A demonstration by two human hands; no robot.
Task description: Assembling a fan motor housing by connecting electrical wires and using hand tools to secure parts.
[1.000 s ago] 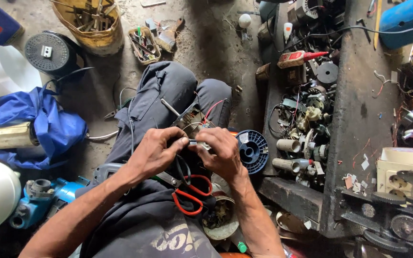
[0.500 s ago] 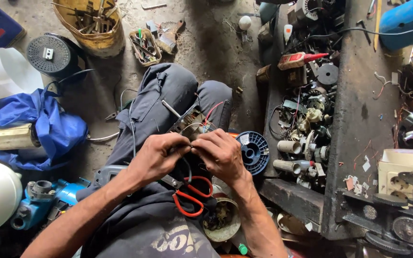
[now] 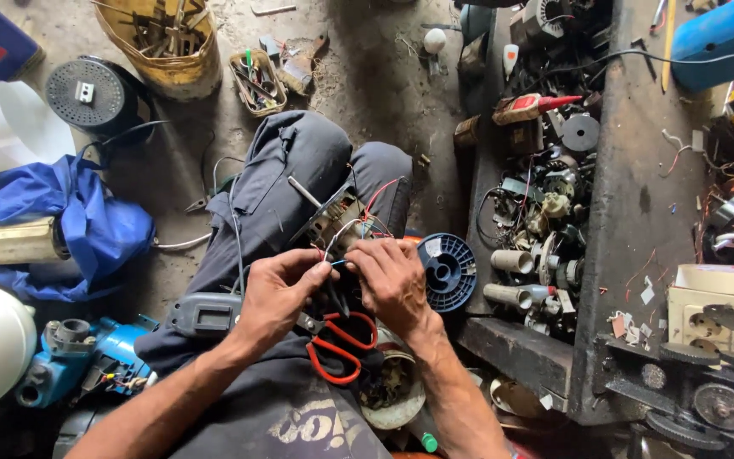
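2 hands point(image 3: 337, 289) pinching wires point(image 3: 333, 263) between.

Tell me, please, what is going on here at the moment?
A person sits on the ground with a small electrical assembly resting on the lap, its red and white wires trailing toward the hands. The left hand and right hand meet over the wire ends, pinching them between the fingertips. Red-handled scissors lie on the lap just below the hands. A blue plastic spool sits beside the right hand, next to a cluttered workbench of motor parts.
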